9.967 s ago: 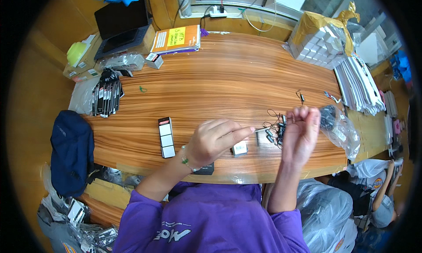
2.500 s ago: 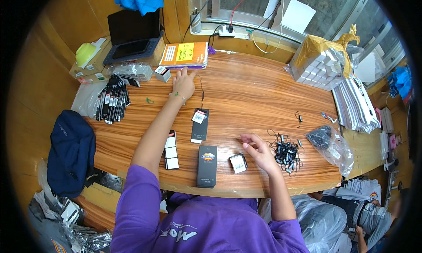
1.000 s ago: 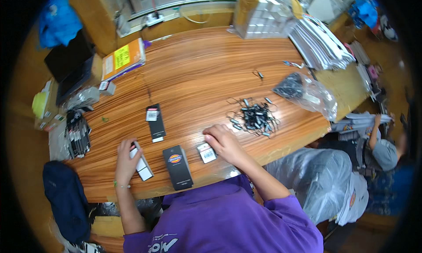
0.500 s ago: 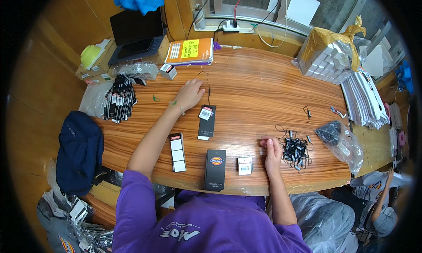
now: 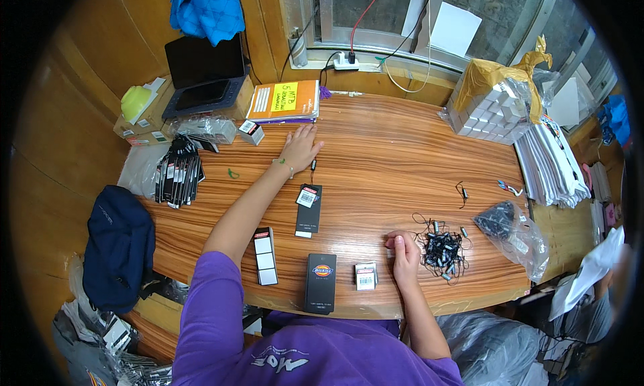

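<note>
The heaped black cords could snag if 1 were pulled free, since their loops cross; the right hand, just beside them, might knock the small white-label stack if its wrist swung left. The left arm stretches forward over the worktop, the left hand palm down, fingers spread, gripping nothing visible. The right fingers are half curled; I cannot tell whether they hold anything. The corded black tag lies between the left hand and the black tag stack.
</note>
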A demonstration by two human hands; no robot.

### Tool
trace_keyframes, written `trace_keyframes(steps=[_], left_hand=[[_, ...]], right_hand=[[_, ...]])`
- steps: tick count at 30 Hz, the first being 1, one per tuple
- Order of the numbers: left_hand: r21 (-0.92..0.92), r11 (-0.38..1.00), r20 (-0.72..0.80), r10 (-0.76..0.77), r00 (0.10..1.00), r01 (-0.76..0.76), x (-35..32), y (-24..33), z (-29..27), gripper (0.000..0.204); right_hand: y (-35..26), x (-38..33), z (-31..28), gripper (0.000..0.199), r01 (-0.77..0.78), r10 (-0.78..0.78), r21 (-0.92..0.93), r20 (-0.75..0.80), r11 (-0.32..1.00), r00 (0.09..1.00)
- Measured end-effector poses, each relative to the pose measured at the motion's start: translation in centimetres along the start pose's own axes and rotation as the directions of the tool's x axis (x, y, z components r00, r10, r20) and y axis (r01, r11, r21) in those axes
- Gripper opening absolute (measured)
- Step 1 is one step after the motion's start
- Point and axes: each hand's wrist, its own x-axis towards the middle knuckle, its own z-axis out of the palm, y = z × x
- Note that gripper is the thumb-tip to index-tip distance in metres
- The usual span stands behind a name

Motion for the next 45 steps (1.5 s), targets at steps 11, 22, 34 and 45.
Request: trace_keyframes(steps=[11, 22, 34, 45], left_hand=[[0.018, 0.999, -0.155, -0.037, 0.987, 0.04, 2.0, -4.1, -0.4, 0.031], [0.029, 1.0, 0.182, 0.006, 0.983, -0.012, -3.9, 0.8, -1.3, 0.052], [-0.552, 0.833, 0.273, 0.141, 0.951, 0.035, -11.8, 9.2, -12.7, 0.037], [-0.541, 0.836, 0.281, 0.077, 0.957, 0.092, -21.9, 11.9, -11.2, 0.065]], right_hand=[[0.2, 0.2, 0.0, 0.023, -0.003, 0.002, 0.046, 0.002, 0.999, 1.0], [0.8, 0.1, 0.3, 0.024, 0.002, -0.001, 0.099, -0.009, 0.995, 1.0], [-1.2, -0.6, -1.6, 0.028, 0.011, 0.012, -0.072, 0.304, 0.997, 0.953], [-4.9, -1.6, -1.0, 0.032, 0.236, -0.094, -0.309, 0.412, 0.921, 0.906]])
